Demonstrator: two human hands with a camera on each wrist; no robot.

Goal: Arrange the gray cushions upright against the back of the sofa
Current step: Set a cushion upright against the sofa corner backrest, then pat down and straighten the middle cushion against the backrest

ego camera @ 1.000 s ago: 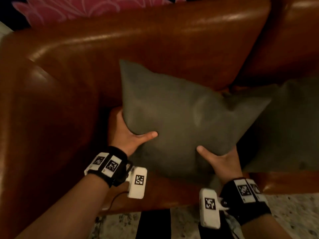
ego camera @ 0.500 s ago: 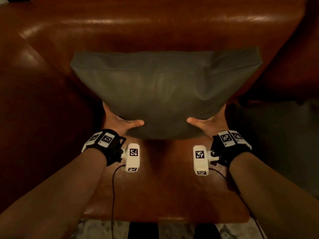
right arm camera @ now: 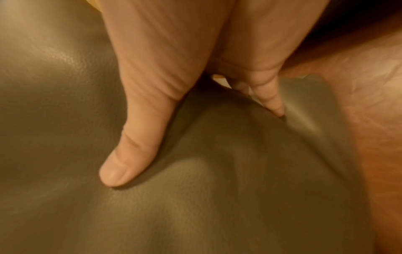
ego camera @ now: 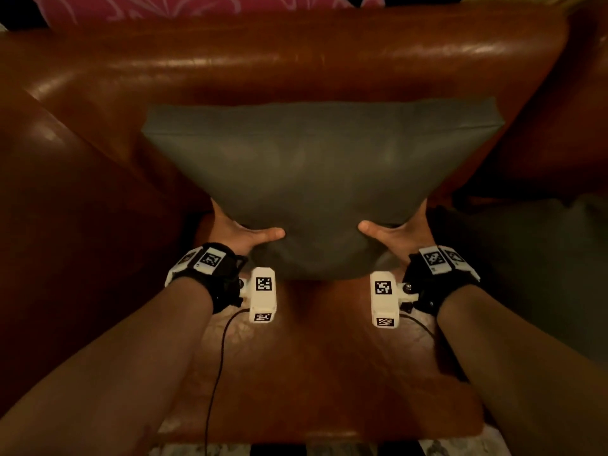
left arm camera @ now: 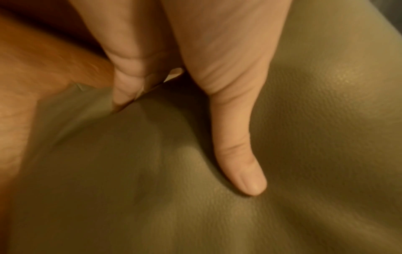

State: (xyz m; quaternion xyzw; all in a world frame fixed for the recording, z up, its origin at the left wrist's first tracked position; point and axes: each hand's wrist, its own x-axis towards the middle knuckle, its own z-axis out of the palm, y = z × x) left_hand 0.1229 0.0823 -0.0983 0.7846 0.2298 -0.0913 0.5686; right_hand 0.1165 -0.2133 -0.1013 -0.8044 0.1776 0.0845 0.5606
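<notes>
A gray cushion [ego camera: 316, 179] stands upright in the corner seat, its top edge near the brown leather sofa back [ego camera: 296, 60]. My left hand [ego camera: 243, 235] grips its lower left corner, thumb on the front face and fingers hidden behind. My right hand [ego camera: 394, 233] grips the lower right corner the same way. In the left wrist view the thumb of my left hand [left arm camera: 234, 130] presses into the gray cushion [left arm camera: 304, 137]. In the right wrist view the thumb of my right hand [right arm camera: 139, 134] dents the gray cushion [right arm camera: 217, 189]. A second gray cushion [ego camera: 539, 268] lies on the seat at the right.
The sofa's left armrest [ego camera: 65, 225] rises close beside the held cushion. Bare brown seat leather [ego camera: 316, 373] lies in front of it. A pink patterned fabric [ego camera: 164, 8] shows behind the sofa back. Speckled floor [ego camera: 197, 449] runs along the sofa's front edge.
The cushion has turned from tilted to level and upright, and has moved back toward the sofa back. Both hands have shifted to its lower corners, and in the last half second little has moved.
</notes>
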